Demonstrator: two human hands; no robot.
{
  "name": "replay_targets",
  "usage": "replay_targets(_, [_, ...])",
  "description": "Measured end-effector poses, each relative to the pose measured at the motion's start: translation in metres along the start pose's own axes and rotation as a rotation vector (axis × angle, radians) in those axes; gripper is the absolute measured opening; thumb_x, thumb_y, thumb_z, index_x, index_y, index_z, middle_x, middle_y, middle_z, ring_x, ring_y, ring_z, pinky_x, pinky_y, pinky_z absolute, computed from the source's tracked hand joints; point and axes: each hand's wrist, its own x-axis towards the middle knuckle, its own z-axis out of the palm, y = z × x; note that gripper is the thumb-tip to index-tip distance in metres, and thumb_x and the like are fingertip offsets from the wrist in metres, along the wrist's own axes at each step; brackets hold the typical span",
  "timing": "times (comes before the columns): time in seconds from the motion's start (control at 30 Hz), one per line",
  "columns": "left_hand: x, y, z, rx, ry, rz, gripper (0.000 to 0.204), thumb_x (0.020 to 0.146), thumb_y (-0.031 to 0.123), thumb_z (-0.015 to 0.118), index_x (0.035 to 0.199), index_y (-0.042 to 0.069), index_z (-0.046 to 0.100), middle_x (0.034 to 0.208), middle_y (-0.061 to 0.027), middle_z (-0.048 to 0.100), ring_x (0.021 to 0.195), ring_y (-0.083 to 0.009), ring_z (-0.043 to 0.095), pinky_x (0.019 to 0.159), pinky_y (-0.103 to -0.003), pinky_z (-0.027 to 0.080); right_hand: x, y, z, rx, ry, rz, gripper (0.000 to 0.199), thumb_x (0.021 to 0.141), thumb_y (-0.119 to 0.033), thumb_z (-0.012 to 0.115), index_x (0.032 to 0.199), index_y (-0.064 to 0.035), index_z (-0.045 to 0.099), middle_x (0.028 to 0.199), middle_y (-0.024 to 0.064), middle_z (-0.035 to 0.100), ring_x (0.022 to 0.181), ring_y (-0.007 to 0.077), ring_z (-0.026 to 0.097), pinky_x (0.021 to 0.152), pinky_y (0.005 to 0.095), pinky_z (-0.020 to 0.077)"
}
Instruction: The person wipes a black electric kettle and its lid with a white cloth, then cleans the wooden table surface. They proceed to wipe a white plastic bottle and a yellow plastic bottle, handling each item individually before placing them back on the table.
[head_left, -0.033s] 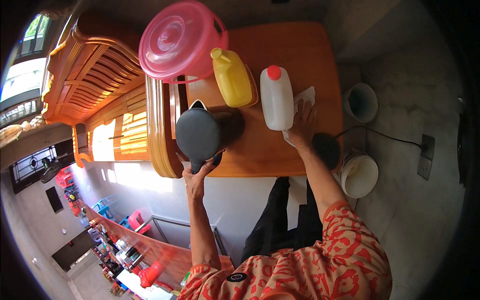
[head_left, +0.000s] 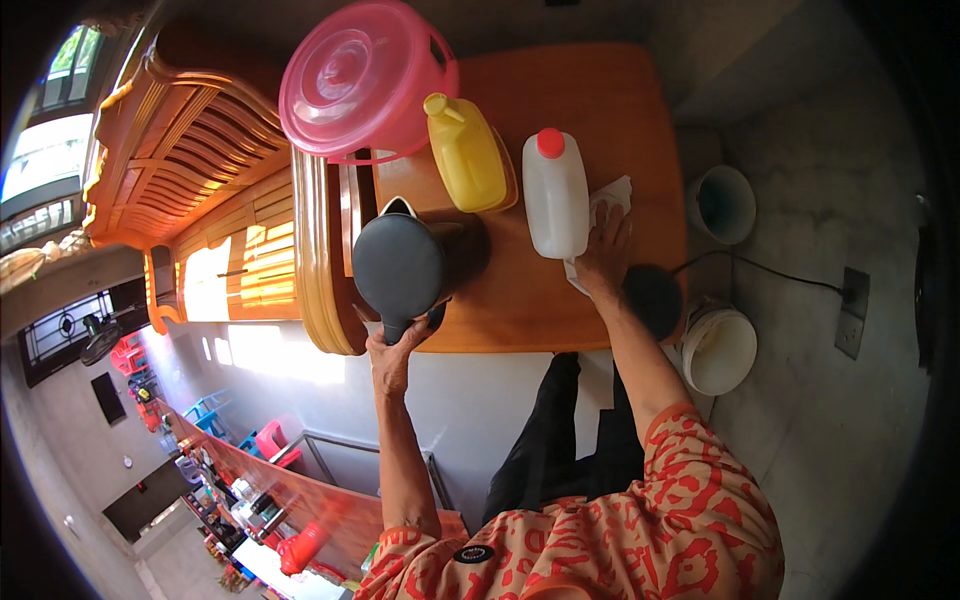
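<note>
My left hand (head_left: pixel 394 350) is closed around the handle of a black electric kettle (head_left: pixel 398 265) near the table's left front edge. The kettle's lid faces up and its spout points away from me. My right hand (head_left: pixel 604 252) lies flat, fingers stretched, over a white cloth (head_left: pixel 614 190) on the wooden table (head_left: pixel 580 85). Just left of that hand stands a whitish plastic jug (head_left: pixel 556 200) with a red cap. A yellow plastic jug (head_left: pixel 468 165) stands farther left, behind the kettle.
A pink lidded tub (head_left: pixel 360 80) sits at the far left. The round black kettle base (head_left: pixel 652 302) lies at the table's right edge, its cord running to a wall socket (head_left: pixel 850 312). Two buckets (head_left: pixel 722 350) stand beyond that edge. A wooden bench (head_left: pixel 235 245) adjoins the left side.
</note>
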Motion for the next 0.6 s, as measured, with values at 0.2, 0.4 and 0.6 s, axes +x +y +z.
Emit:
replay_targets(0.2, [0.001, 0.001, -0.001, -0.017, -0.045, 0.014, 0.022, 0.076, 0.019, 0.069, 0.082, -0.003, 0.068, 0.074, -0.0086, 0.067, 0.071, -0.0157, 0.062, 0.073, -0.030, 0.048, -0.041, -0.031, -0.013, 0.025, -0.126, 0.128, 0.072, 0.081, -0.020, 0.066, 0.140, 0.0029, 0.031, 0.141, 0.0266, 0.027, 0.131, 0.0487, 0.024, 0.105, 0.0548, 0.0300])
replay_targets(0.4, [-0.007, -0.020, 0.014, -0.054, 0.140, 0.124, 0.018, 0.078, 0.015, 0.071, 0.077, -0.002, 0.065, 0.067, -0.0055, 0.062, 0.064, -0.0132, 0.059, 0.063, -0.027, 0.047, -0.087, -0.053, -0.029, 0.117, -0.106, 0.112, 0.067, 0.074, -0.012, 0.072, 0.133, -0.0031, 0.041, 0.134, 0.0158, 0.033, 0.116, 0.0411, 0.037, 0.092, 0.0499, 0.0402])
replay_targets(0.6, [-0.033, -0.031, 0.034, -0.164, 0.222, 0.110, 0.017, 0.080, 0.012, 0.070, 0.073, -0.001, 0.061, 0.066, -0.0036, 0.058, 0.062, -0.0112, 0.053, 0.061, -0.026, 0.042, -0.106, -0.058, -0.037, 0.400, -0.375, 0.210, 0.063, 0.072, -0.003, 0.068, 0.130, -0.0095, 0.045, 0.125, 0.0137, 0.042, 0.109, 0.0370, 0.046, 0.088, 0.0464, 0.0443])
